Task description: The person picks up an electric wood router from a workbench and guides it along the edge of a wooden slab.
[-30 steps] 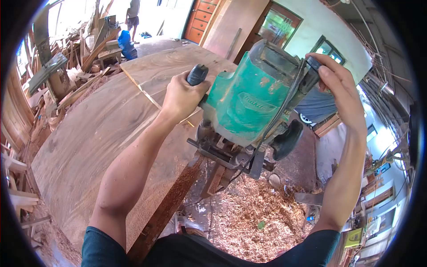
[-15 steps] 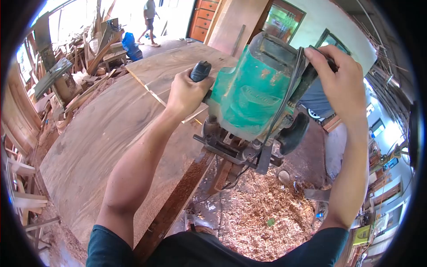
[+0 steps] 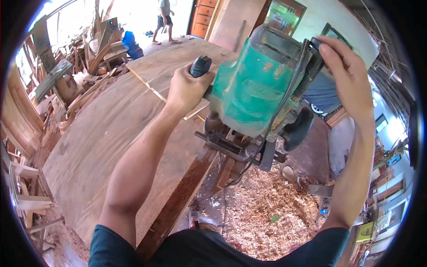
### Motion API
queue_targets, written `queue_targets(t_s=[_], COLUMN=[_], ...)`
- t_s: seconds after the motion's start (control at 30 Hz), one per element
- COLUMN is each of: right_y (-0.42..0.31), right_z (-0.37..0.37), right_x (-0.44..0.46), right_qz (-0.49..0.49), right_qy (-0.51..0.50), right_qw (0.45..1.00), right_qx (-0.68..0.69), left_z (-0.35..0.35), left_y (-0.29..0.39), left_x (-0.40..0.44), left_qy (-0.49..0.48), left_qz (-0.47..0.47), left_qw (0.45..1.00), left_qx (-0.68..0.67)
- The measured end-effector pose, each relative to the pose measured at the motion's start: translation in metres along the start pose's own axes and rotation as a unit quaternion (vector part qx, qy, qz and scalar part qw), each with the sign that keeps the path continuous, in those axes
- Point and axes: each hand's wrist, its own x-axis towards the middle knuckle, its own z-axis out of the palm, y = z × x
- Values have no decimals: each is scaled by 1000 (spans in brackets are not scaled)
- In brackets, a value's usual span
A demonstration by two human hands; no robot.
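A green plunge router (image 3: 251, 91) with a black top stands tilted over a brown wooden beam (image 3: 184, 193) dusted with sawdust. Its metal base and guide (image 3: 235, 147) sit at the beam's far end. My left hand (image 3: 189, 89) is closed around the router's left handle, the dark knob poking out above the thumb. On the other side, my right hand (image 3: 344, 66) grips the black handle at the upper right, beside the cord. A black knob (image 3: 299, 130) juts from the router's lower right. The bit is hidden beneath the body.
A broad wooden panel (image 3: 111, 133) lies left of the beam, with a thin strip (image 3: 147, 84) across it. Wood shavings (image 3: 267, 213) cover the floor at right. Scrap lumber (image 3: 89, 66) is heaped at back left, near a blue bag (image 3: 131, 44). A person (image 3: 164, 22) walks at the back.
The person in the background has walked to the right. My right hand and the router's upper end have shifted slightly right; both hands keep their grip.
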Motion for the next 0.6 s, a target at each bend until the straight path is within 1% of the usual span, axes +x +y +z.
queue_targets(t_s=[0.03, 0.1, 0.17, 0.23, 0.27, 0.33, 0.37, 0.47, 0.57, 0.6], right_y=[7, 12, 10, -11, -18, 2, 10, 20, 11, 3], right_z=[2, -2, -10, 0, 3, -3, -4, -3, -6, -6], right_x=[-1, 3, 7, 2, -2, -1, 1, 2, 3, 2], right_qz=[-21, -49, -56, -23, -3, -39, -59, -38, -39, -10], right_qy=[6, -5, -40, 0, 20, 8, 1, -39, -33, -31], right_qw=[997, 994, 997, 983, 965, 995, 998, 984, 999, 997], right_qx=[73, 93, -15, -181, -263, -88, 0, 170, -19, -77], left_z=[1, 0, 0, 0, 0, 0, 0, 0, 0, 0], left_y=[0, 0, 2, 9, 9, 10, 10, 4, 0, 2], left_x=[-1, 0, -2, -5, -6, -6, -4, -2, -1, -2], left_qy=[-3, -8, -7, -8, -8, -6, -2, 3, -7, -8], left_qz=[0, 1, 5, -4, -4, -1, 7, 21, 15, 9], left_qw=[1000, 1000, 1000, 1000, 1000, 1000, 1000, 1000, 1000, 1000], left_qx=[-6, -14, -3, -2, -2, -5, -3, 0, -4, -5])
